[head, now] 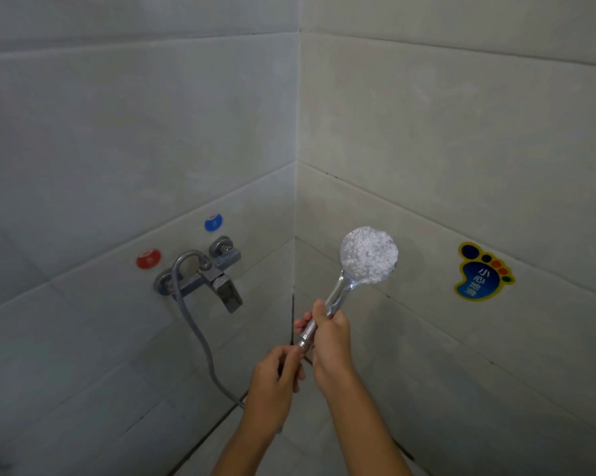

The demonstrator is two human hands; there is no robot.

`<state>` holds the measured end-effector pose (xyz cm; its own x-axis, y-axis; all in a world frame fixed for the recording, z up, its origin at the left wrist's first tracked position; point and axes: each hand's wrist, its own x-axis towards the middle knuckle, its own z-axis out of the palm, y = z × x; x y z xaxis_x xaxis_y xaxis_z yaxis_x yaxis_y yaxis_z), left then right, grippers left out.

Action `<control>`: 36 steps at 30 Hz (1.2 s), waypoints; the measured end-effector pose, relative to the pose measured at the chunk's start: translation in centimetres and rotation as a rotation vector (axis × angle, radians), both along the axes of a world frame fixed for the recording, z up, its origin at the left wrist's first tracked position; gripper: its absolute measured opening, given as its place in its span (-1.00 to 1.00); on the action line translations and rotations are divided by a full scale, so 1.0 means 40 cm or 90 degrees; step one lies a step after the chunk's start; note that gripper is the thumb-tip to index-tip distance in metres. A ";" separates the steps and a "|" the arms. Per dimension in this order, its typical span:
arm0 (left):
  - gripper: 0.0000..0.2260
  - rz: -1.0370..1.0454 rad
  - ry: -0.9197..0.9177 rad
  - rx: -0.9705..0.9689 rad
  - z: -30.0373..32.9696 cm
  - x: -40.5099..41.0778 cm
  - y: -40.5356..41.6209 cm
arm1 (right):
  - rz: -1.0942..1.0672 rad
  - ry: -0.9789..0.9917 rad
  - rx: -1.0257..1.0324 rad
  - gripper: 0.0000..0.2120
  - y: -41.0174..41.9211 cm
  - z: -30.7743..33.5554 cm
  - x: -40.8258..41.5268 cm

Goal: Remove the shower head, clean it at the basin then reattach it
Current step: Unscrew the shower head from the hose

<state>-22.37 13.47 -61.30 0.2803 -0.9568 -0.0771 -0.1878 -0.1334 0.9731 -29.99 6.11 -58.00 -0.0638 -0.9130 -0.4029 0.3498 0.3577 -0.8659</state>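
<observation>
Tiled shower corner (295,201), grey and dim. Shower head (368,255) held up near wall, right hand (331,333) wrapped round handle, left hand (277,372) pinching hose nut below. Probably light, stiff, wet-slippery; best gripped low on handle.

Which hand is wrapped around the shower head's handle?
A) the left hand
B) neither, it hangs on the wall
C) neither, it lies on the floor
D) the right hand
D: the right hand grips the shower head by its handle, held up in the corner, while the left hand pinches the fitting at the handle's bottom end.
</observation>
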 end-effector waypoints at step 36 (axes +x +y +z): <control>-0.84 -0.003 -0.095 -0.040 -0.011 -0.004 0.010 | 0.011 -0.069 -0.003 -0.80 0.009 0.002 0.001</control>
